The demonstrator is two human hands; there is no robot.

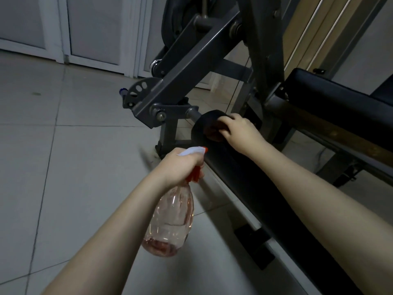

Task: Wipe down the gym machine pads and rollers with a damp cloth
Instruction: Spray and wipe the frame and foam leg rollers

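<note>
Foam roller mid-wipe, seemingly: your right hand fingers curl over dark cloth (barely visible); left hand grips spray bottle; seat pad likely unwiped.

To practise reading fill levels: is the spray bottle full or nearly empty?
Nearly empty: the spray bottle, gripped by the left hand, shows liquid only at its base.

No readable text, labels or numbers anywhere.
</note>
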